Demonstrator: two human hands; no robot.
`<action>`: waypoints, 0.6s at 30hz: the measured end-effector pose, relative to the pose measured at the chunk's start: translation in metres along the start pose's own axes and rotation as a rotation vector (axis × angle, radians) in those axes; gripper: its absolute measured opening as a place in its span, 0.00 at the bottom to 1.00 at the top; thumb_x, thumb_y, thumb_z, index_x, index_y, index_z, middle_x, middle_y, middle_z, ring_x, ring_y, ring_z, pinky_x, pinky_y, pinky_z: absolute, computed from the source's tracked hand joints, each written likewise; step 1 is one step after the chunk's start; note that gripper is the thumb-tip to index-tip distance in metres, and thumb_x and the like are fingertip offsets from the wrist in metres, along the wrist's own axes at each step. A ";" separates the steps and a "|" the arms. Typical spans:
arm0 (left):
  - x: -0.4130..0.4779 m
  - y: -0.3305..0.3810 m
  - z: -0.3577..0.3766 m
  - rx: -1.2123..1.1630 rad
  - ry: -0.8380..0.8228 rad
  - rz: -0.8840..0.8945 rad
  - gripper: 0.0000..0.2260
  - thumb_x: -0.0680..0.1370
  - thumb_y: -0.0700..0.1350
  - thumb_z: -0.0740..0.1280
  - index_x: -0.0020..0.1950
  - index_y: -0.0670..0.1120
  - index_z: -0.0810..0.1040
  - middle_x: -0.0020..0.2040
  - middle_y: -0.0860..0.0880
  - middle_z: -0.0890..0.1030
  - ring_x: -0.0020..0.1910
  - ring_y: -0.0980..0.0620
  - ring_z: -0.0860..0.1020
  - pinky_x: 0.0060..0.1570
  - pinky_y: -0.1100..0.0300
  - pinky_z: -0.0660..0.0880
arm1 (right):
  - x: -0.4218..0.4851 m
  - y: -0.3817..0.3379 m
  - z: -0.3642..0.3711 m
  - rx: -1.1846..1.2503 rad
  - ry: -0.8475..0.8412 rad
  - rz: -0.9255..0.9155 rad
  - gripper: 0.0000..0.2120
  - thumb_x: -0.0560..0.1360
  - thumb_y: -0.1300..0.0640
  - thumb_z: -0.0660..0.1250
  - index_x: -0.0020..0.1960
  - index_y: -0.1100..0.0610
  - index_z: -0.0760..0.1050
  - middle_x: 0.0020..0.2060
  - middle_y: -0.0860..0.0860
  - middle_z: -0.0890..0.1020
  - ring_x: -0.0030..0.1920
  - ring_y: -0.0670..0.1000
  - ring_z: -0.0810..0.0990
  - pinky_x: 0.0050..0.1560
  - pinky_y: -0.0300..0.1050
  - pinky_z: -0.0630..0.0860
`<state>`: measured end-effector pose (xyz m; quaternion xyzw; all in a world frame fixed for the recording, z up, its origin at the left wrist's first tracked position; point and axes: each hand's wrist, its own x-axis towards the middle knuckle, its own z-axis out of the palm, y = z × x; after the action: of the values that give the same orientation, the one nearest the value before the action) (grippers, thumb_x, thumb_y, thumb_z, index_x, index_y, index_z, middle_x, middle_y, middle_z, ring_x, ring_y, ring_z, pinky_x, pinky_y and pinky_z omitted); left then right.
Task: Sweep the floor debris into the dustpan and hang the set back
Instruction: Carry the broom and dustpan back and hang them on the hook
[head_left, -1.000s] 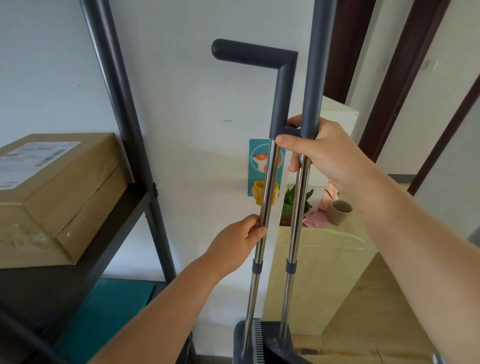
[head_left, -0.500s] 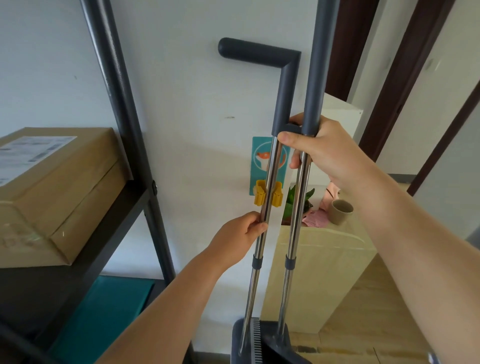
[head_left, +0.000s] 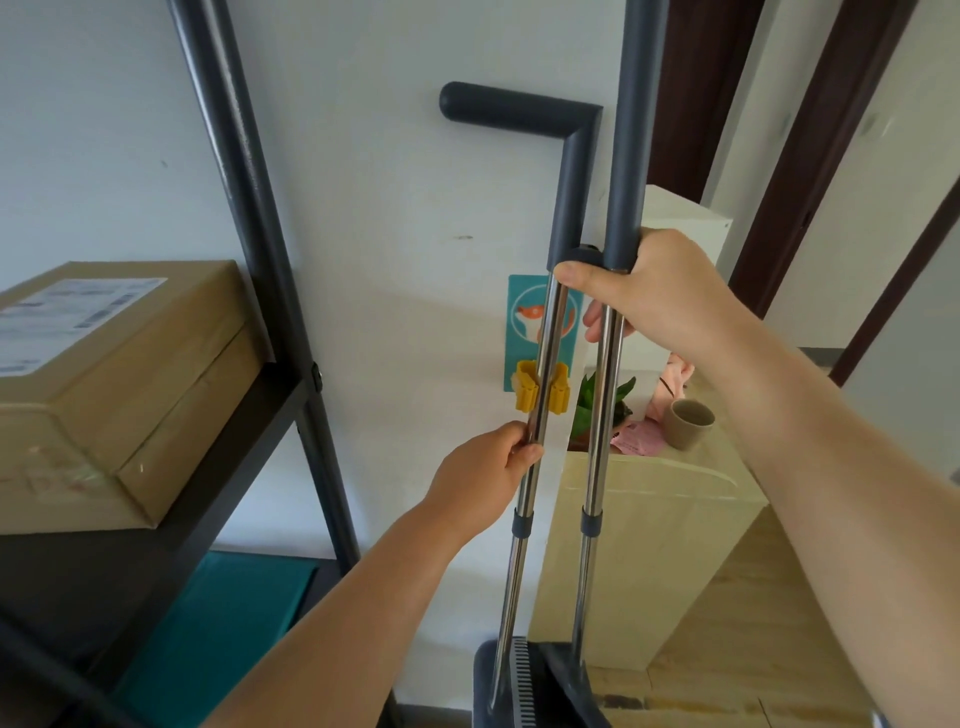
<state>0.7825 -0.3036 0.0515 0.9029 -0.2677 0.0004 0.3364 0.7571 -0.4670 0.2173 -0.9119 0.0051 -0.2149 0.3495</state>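
The dustpan pole (head_left: 537, 410) is a steel tube with a bent grey grip on top. It sits between the two jaws of the yellow clip (head_left: 524, 391) on a teal wall hook plate (head_left: 519, 322). Beside it on the right stands the broom pole (head_left: 602, 415), with a straight grey grip running out of the top of the view. My left hand (head_left: 488, 475) pinches the dustpan pole just below the clip. My right hand (head_left: 644, 291) grips both poles where the grey grips begin. The grey dustpan (head_left: 519, 686) with its comb shows at the bottom edge.
A dark metal shelf frame (head_left: 249, 249) stands at left with a cardboard box (head_left: 114, 384) on its shelf. A pale low cabinet (head_left: 649, 545) at right carries a plant, a beige cup (head_left: 688, 423) and pink cloth. Dark door frames stand at the far right.
The pole pair has shifted left and toward the wall, so the dustpan pole now sits in the yellow clip. Both hands keep their hold.
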 end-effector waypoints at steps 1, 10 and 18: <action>0.000 0.000 0.000 0.003 -0.009 -0.003 0.12 0.82 0.54 0.56 0.59 0.50 0.74 0.48 0.52 0.81 0.46 0.53 0.79 0.48 0.58 0.78 | 0.000 0.001 0.001 0.008 0.007 0.004 0.14 0.73 0.40 0.68 0.47 0.50 0.73 0.32 0.49 0.85 0.31 0.42 0.83 0.35 0.37 0.80; -0.005 0.011 -0.008 0.081 -0.048 -0.050 0.13 0.82 0.55 0.57 0.60 0.49 0.73 0.48 0.53 0.79 0.48 0.52 0.79 0.50 0.57 0.78 | -0.006 0.001 0.003 -0.013 0.020 0.051 0.22 0.73 0.36 0.66 0.54 0.54 0.75 0.37 0.48 0.83 0.35 0.45 0.82 0.34 0.40 0.79; 0.001 0.030 -0.065 0.017 0.221 -0.089 0.08 0.80 0.51 0.63 0.57 0.53 0.76 0.51 0.56 0.80 0.48 0.55 0.77 0.47 0.59 0.76 | -0.017 -0.002 -0.030 -0.022 -0.038 0.167 0.19 0.72 0.38 0.67 0.50 0.54 0.74 0.36 0.49 0.84 0.29 0.49 0.82 0.32 0.41 0.80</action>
<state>0.7808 -0.2838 0.1198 0.9111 -0.1887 0.0873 0.3560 0.7300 -0.4820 0.2319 -0.9161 0.0770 -0.1673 0.3562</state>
